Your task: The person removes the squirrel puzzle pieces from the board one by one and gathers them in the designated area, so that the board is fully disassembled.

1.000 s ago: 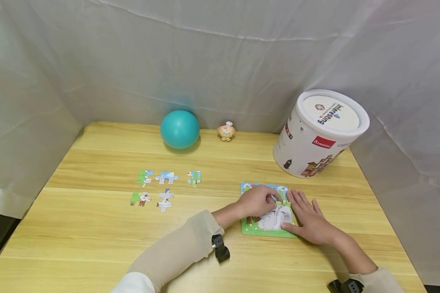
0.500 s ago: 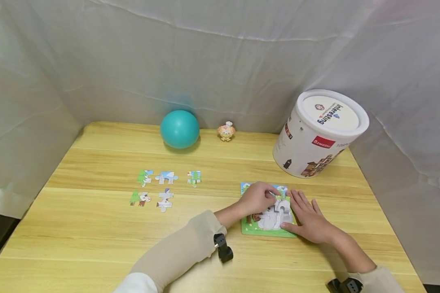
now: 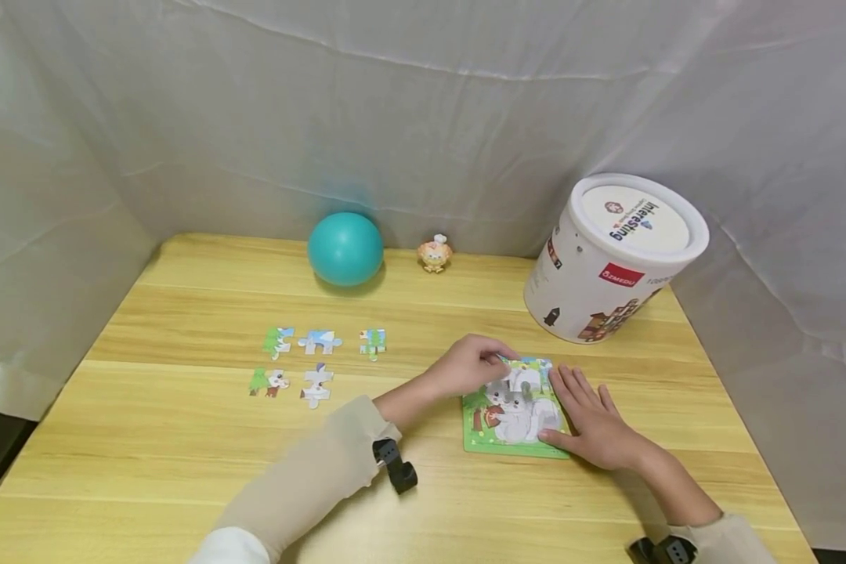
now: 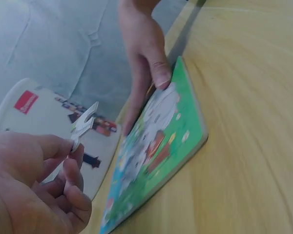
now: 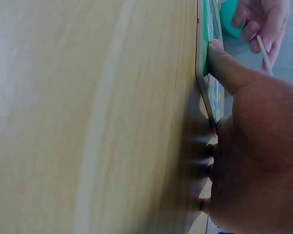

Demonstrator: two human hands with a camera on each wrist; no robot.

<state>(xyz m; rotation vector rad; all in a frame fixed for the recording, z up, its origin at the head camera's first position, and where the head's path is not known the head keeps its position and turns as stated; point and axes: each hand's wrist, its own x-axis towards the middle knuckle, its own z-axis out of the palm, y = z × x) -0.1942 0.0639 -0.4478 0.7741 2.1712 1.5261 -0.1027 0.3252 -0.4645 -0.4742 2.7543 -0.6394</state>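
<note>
I see the wooden tabletop (image 3: 183,439) spread under everything, with white cloth hung behind and beside it. At the far right stands the big white tub (image 3: 609,262), lid on, tilted toward me in this view. A teal ball (image 3: 345,248) sits at the far edge, and a small toy figure (image 3: 434,254) just to its right.

Near the right side lies the green puzzle board (image 3: 513,411), flat on the tabletop, most of its picture filled in. My right hand (image 3: 595,423) rests on the board's right edge with its fingers straight and spread; the thumb presses the near corner, as the right wrist view shows too. My left hand (image 3: 468,364) hovers over the board's far left corner, thumb and fingers pinched together on a single puzzle piece (image 4: 84,125); the left wrist view shows that piece held clear above the board, edge up.

Well to the left, five loose pieces (image 3: 317,360) lie in two short rows, apart from each other and from both hands.
</note>
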